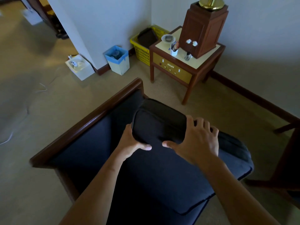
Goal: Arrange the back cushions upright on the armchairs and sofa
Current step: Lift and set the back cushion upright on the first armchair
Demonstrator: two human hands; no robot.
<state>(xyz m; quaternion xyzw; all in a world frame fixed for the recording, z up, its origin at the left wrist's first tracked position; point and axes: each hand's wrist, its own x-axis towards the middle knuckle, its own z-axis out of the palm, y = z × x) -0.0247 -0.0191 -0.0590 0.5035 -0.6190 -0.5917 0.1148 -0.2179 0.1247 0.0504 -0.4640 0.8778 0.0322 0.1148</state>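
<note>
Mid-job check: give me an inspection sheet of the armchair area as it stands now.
Surface: armchair, dark blue seat cushion, wooden frame.
Job's things: dark back cushion lifted at the chair's back, tilted, not yet upright.
Clutter: side table carrying wooden lamp base, cups; yellow basket; blue-lined bin.
Hands: left hand and right hand both grip the cushion.
Cables: white cable loose on carpet.
Surroundings: white walls, open doorway.

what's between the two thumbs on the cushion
In the head view, only a short strip of the dark back cushion lies between the thumbs of the left hand and the right hand; both grip it.
</note>
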